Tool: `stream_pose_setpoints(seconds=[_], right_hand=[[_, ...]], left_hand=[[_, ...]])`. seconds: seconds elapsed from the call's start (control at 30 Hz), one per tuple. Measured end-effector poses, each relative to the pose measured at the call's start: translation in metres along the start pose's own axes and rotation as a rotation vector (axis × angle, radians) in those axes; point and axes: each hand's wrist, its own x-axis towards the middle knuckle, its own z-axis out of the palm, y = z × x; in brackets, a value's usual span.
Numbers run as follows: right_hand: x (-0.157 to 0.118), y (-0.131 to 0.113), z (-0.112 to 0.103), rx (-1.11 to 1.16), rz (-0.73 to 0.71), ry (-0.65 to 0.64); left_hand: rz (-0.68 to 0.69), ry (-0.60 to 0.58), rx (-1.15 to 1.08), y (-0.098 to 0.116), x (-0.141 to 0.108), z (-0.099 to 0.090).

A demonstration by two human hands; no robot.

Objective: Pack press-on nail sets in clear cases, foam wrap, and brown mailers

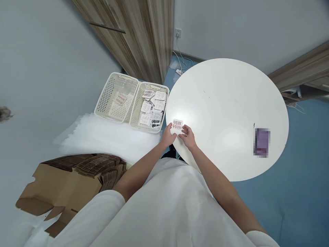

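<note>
At the table's near left edge is a small white card with two rows of pink press-on nails (177, 125). My left hand (168, 136) grips its left side, the thumb along the lower edge. On the right side, my right hand (189, 138) holds the card with bent fingers, its thumb at the lower corner. The nails face up between both hands. Under the card, the white round table (221, 96) shows; whether the card touches it I cannot tell.
Left of the table, one white basket (132, 125) holds several nail cards; another white basket (99, 103) holds clear packs and a few nail pieces. White foam sheets (102, 137) and flattened cardboard boxes (66, 185) lie nearer. A blurred purple item (262, 142) sits on the table's right.
</note>
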Motion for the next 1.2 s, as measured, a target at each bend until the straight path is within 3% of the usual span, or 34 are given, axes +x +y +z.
stream_pose_setpoints(seconds=[0.23,0.43,0.6,0.77,0.87,0.97,1.07,1.2], right_hand=[[-0.025,0.006,-0.023,-0.013,-0.012,-0.035],[-0.057,0.014,-0.052,-0.121,0.016,-0.071],[-0.071,0.02,-0.076,-0.07,-0.039,-0.093],[-0.072,0.021,-0.082,-0.032,-0.025,-0.08],[-0.066,0.01,-0.071,-0.031,-0.04,-0.11],[-0.055,-0.01,-0.049,-0.051,-0.083,-0.167],[-0.039,-0.036,-0.015,-0.094,-0.15,-0.261],[-0.01,-0.072,0.044,-0.197,-0.22,-0.408]], left_hand=[[-0.006,0.06,-0.025,0.0,-0.02,0.002],[-0.044,0.13,-0.033,-0.008,-0.062,0.003],[-0.105,0.191,0.023,-0.022,-0.096,0.006],[-0.096,0.218,0.101,-0.018,-0.12,-0.001],[-0.059,0.246,0.135,-0.007,-0.123,-0.018],[-0.024,0.305,0.166,0.004,-0.116,-0.049],[0.012,0.385,0.179,0.01,-0.102,-0.092],[0.005,0.472,0.162,0.006,-0.074,-0.156]])
